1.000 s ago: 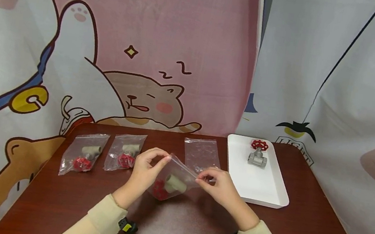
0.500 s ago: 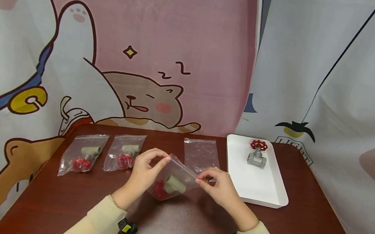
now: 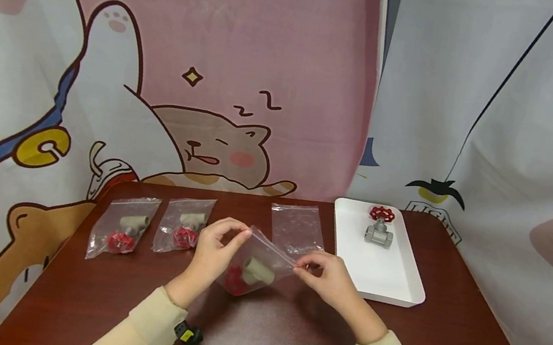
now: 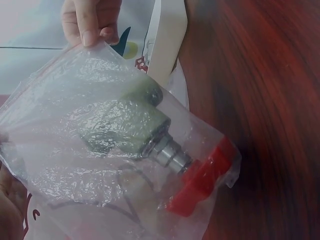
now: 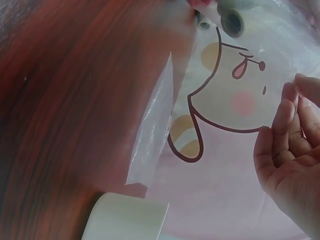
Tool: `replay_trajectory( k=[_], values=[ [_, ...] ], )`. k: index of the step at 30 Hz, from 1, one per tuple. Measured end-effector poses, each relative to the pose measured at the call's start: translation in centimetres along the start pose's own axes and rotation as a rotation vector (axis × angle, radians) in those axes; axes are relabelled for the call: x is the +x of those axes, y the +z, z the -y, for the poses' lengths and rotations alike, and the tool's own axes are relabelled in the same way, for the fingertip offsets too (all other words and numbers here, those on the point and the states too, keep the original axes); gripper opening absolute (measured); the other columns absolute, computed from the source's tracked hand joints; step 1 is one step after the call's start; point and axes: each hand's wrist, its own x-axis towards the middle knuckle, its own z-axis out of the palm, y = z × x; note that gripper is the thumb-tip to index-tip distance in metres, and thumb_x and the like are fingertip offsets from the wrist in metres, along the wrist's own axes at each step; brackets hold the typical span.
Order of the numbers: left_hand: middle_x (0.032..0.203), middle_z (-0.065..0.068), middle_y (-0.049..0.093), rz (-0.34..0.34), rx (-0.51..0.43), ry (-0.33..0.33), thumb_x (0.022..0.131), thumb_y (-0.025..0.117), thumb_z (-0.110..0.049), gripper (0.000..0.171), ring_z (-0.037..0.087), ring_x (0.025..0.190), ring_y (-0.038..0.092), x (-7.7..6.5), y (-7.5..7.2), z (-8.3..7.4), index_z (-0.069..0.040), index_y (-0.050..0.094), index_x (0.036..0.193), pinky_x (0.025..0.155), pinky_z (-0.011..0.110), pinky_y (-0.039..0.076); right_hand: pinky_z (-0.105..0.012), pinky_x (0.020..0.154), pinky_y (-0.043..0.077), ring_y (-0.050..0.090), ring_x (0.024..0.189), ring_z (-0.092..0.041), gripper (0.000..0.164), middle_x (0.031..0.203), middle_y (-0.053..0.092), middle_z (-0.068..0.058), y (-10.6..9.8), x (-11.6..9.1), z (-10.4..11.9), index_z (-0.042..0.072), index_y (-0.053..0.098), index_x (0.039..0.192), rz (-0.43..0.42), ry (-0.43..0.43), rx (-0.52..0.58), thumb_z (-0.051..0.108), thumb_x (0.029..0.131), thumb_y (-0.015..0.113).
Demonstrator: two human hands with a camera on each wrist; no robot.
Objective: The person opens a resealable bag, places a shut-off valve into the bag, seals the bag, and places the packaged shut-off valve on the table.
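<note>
Between my hands hangs a clear zip bag (image 3: pixel 270 254), tilted, its top edge stretched from one hand to the other. Inside it lies a valve (image 4: pixel 125 125) with a greenish-beige body and a red handwheel (image 4: pixel 202 177). My left hand (image 3: pixel 214 252) pinches the bag's left top corner between thumb and forefinger. At the right end of the same edge, my right hand (image 3: pixel 330 283) pinches the bag with thumb and finger; the right wrist view shows this hand (image 5: pixel 295 145) at its right edge.
Two bagged valves, a left one (image 3: pixel 127 228) and another (image 3: pixel 186 225), lie at the table's back left. A flat bag (image 3: pixel 297 225) lies behind my hands. A white tray (image 3: pixel 379 275) at the right carries a grey metal valve (image 3: pixel 379 234) with a red wheel.
My right hand has shifted slightly to the right along the bag's top edge. The left hand and the bagged valve have hardly moved.
</note>
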Motion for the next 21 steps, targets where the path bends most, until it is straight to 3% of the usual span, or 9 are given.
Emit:
replay_trajectory(
  k=[9,21],
  values=[
    [0.080,0.014,0.069,0.012,-0.004,-0.020,0.081,0.070,0.003,0.003,0.018,0.075,0.062,0.01,-0.23,0.07,0.004,0.069,0.084,0.068,0.016,0.048,-0.021,0.063,0.052,0.055,0.070,-0.001,0.006,0.077,0.066,0.005,-0.20,-0.06,0.15,0.013,0.071,0.080,-0.001,0.054,-0.021,0.010,0.078,0.077],
    [0.079,0.012,0.069,-0.004,0.005,0.004,0.080,0.070,0.004,0.004,0.017,0.074,0.062,0.02,-0.04,0.25,0.002,0.068,0.083,0.066,0.020,0.049,-0.026,0.065,0.053,0.057,0.069,-0.001,0.006,0.078,0.069,0.004,-0.18,0.03,0.57,0.011,0.072,0.079,-0.012,0.060,-0.070,0.009,0.077,0.077]
  ],
)
